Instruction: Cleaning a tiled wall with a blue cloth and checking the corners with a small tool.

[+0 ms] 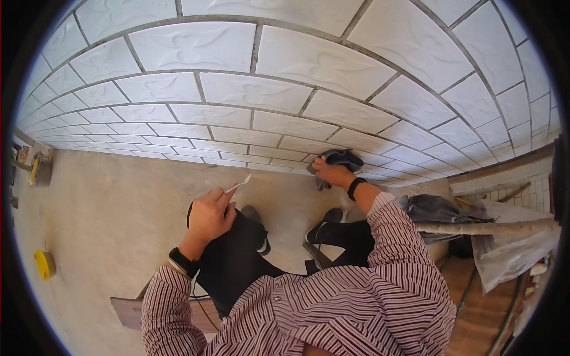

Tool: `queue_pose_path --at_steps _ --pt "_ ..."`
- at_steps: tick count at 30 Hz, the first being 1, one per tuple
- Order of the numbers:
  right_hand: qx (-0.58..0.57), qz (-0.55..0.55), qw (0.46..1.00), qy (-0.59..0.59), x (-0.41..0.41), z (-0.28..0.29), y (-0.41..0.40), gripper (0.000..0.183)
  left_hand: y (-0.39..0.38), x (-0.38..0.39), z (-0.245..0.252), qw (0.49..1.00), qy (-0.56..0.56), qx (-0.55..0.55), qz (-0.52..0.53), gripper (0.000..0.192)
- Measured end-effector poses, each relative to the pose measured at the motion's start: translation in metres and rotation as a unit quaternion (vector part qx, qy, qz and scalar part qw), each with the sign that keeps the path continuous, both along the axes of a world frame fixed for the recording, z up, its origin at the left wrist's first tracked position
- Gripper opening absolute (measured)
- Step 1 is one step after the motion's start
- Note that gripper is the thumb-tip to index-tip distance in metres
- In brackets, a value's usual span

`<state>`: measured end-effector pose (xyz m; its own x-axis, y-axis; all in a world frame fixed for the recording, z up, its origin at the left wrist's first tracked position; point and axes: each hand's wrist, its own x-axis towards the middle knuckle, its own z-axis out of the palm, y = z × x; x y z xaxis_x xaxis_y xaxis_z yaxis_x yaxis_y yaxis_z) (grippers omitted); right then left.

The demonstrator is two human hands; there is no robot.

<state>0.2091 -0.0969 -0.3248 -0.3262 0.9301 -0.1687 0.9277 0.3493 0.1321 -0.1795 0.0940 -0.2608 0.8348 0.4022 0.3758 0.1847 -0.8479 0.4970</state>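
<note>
My left hand (pixel 211 216) is above my left knee, its fingers closed around the handle of a small white plastic spoon or scraper (pixel 242 182) whose tip points towards the wall. Farther right, my right hand (pixel 333 171) grips a dark grey cloth (pixel 342 159) low at the wall, close to the floor; part of the cloth hangs below the fingers. In front of me rises a wall of white embossed tiles (pixel 318 64) with grey joints between them. Whether the cloth presses on the tiles cannot be told.
Bare concrete floor (pixel 111 209) lies under my feet. A yellow round container (pixel 44 264) stands at the far left, a grey bucket (pixel 43 171) above it. On the right are a wooden pole (pixel 485 228), black plastic (pixel 432 208) and clear plastic sheeting (pixel 507 258). A board (pixel 127 311) is behind my left arm.
</note>
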Motion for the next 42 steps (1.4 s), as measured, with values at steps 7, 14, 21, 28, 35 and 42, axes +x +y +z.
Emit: queue_pose_path --at_steps 7,14,21,28,35,42 --pt "0.16 -0.071 0.985 -0.002 -0.088 0.107 0.009 0.036 -0.001 0.011 0.006 1.0 0.01 -0.007 -0.021 0.043" --pt "0.285 -0.077 0.952 -0.085 -0.075 0.113 0.045 0.033 -0.01 0.013 0.004 1.0 -0.009 -0.011 -0.027 0.046" --pt "0.327 -0.054 0.943 -0.04 -0.087 0.067 0.082 0.038 -0.003 0.012 0.008 0.999 0.026 -0.033 -0.017 0.046" --pt "0.326 -0.075 0.942 -0.013 -0.095 0.046 0.091 0.041 -0.007 0.028 0.004 0.999 0.016 -0.024 -0.035 0.041" --pt "0.336 -0.167 0.925 -0.063 -0.044 0.056 0.001 0.037 0.001 0.006 0.0 0.999 -0.009 -0.05 -0.019 0.043" --pt "0.454 -0.295 0.841 -0.012 -0.068 0.034 0.022 0.033 -0.005 0.037 0.013 0.997 -0.03 -0.031 -0.062 0.042"
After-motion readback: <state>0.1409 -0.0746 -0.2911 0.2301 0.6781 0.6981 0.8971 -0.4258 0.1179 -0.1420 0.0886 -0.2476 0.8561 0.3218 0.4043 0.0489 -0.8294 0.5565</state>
